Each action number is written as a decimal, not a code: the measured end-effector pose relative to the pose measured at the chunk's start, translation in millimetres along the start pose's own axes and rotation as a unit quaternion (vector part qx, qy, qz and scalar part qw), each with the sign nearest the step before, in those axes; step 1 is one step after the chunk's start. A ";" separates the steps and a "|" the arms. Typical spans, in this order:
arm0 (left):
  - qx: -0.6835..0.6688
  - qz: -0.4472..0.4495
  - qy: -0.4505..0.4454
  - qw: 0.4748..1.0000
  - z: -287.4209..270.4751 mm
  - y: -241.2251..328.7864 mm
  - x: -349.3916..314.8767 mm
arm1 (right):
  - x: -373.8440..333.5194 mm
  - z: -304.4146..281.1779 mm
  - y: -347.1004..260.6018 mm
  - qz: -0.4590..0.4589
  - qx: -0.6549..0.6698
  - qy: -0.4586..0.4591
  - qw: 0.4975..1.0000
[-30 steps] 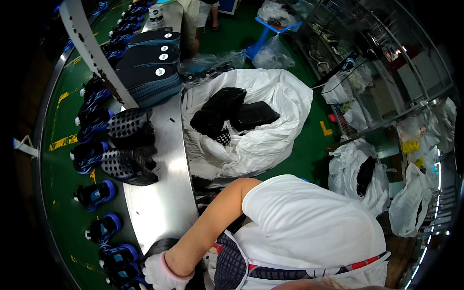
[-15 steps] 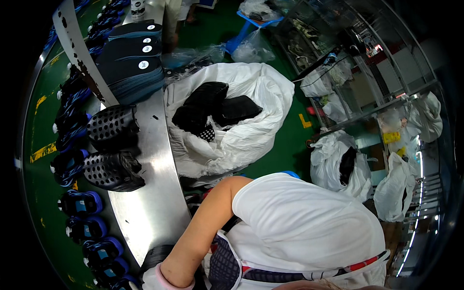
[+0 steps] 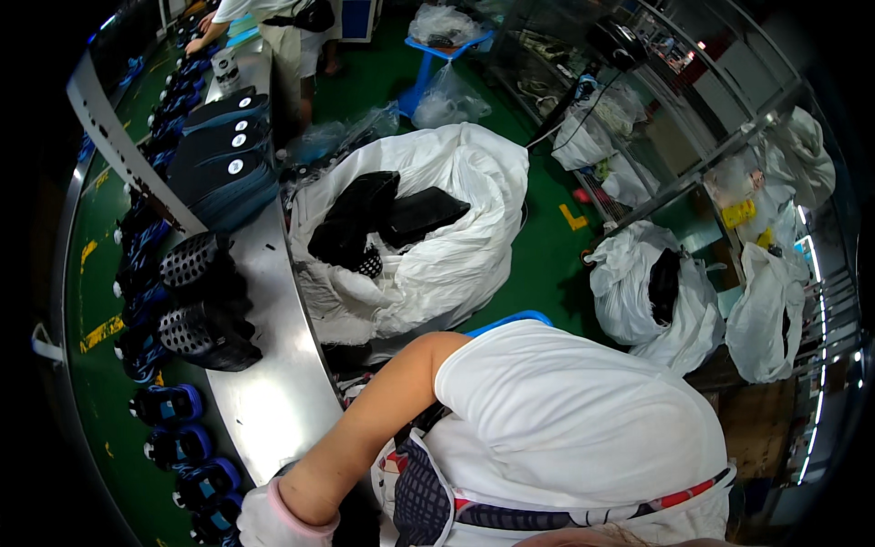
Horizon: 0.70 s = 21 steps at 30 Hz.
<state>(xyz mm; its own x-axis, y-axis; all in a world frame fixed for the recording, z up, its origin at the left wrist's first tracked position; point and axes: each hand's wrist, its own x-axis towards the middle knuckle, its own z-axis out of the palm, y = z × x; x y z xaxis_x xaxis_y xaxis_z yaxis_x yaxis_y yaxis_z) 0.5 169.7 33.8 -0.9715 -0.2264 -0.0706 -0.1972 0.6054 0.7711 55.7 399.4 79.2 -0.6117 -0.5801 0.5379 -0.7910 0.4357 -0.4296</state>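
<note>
My right hand (image 3: 260,522), in a white glove with a pink cuff, is at the lower left, beside the metal ledge (image 3: 273,401). The picture's edge cuts it off and its fingers do not show, so whether it holds anything is hidden. A row of black and blue shoes (image 3: 173,444) lies just beyond the hand. Farther up the ledge sit two black, rounded pieces with round holes (image 3: 208,333). Behind them are stacks of dark insoles (image 3: 219,187) with white round marks. My left hand is outside the view.
A large white sack (image 3: 456,246) beside the ledge holds several black pieces (image 3: 424,217). A metal post (image 3: 128,159) rises by the ledge. Another person (image 3: 292,41) stands at the far end. A blue stool (image 3: 424,82) with plastic bags, a wire rack (image 3: 674,173) and white bags (image 3: 629,283) stand to the right.
The whole view has shifted, bringing more of the other person into sight at the top. My gloved hand shows farther left; the black thing beside it is now mostly hidden.
</note>
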 end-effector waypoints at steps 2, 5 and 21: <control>-0.077 -0.004 0.015 0.997 -7.1 16.0 -20.6 | -0.3 1.4 -1.9 0.003 -0.034 0.032 0.999; -0.186 -0.008 0.019 0.982 -10.2 40.5 -50.4 | -6.7 -6.8 -10.9 -0.030 -0.067 0.081 0.994; -0.614 0.043 -0.114 0.780 2.0 35.9 -90.4 | 3.5 11.7 -35.2 0.125 -0.002 0.055 0.991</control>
<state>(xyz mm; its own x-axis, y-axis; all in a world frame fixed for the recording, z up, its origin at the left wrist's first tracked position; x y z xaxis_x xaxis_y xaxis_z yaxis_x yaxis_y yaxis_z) 80.9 213.5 66.7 -0.9999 0.0009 0.0130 0.0098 -0.6087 0.7934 81.6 373.9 87.8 -0.7862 -0.3755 0.4909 -0.6146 0.5585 -0.5571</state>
